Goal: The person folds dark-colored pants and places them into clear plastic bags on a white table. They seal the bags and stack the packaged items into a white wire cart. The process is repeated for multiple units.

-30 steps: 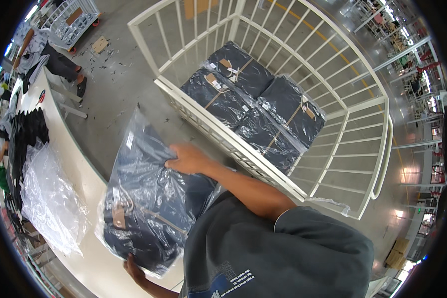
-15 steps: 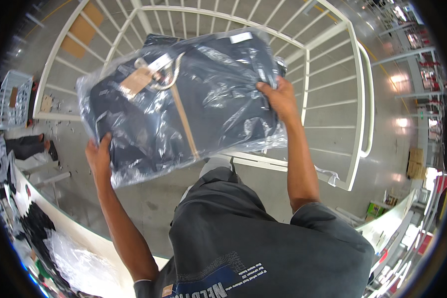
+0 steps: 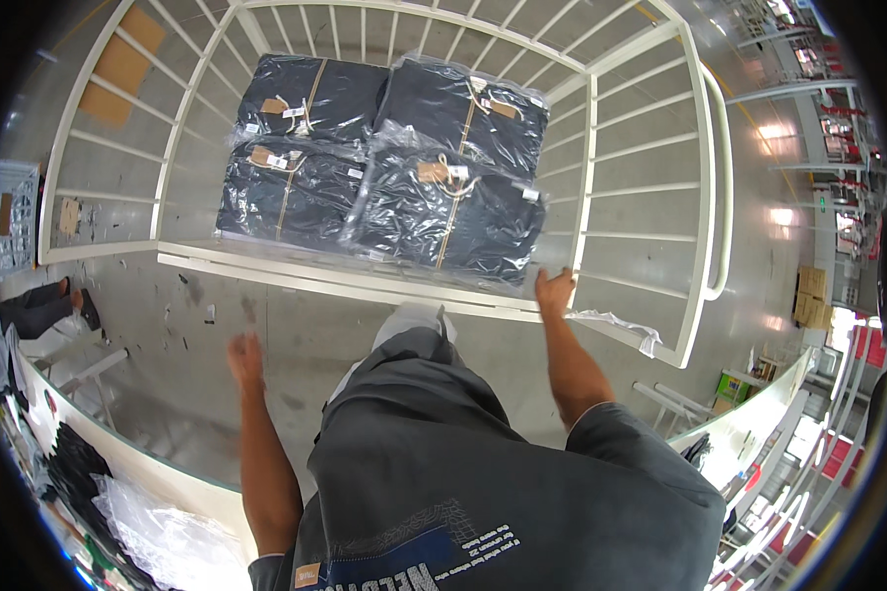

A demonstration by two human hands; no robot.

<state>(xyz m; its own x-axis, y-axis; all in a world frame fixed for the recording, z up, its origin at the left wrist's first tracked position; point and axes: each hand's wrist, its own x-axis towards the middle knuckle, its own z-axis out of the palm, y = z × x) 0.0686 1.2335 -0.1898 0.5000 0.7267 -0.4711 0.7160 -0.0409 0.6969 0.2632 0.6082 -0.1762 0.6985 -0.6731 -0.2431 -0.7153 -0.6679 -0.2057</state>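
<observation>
At the far left edge a grey crate (image 3: pixel 8 217) stands on the floor, its contents too small to tell. Below it a pale worktop (image 3: pixel 182 483) runs along the lower left, carrying dark clothes (image 3: pixel 74 473) and loose clear plastic bags (image 3: pixel 158 542), so it looks as if more garments are left to pack and load.

The left hand (image 3: pixel 244 357) hangs over the bare concrete floor, fingers loosely spread and holding nothing; it is somewhat blurred.

Ahead stands a white barred cart (image 3: pixel 601 128) with tall slatted sides. In it lie four bagged dark garments in two rows: one at the back left (image 3: pixel 310 94), one at the front left (image 3: pixel 286 192), one at the back right (image 3: pixel 463 113), and the front right package (image 3: pixel 443 217), which overlaps its neighbours and sits just inside the near rail. Judging by that, this package is already set down, and the cart has plenty of room above the single layer.

The right hand (image 3: pixel 555 293) rests open at the cart's near rail, just beside the corner of the front right package, gripping nothing that I can see.

A scrap of clear plastic (image 3: pixel 616 325) hangs from the cart's right corner.
</observation>
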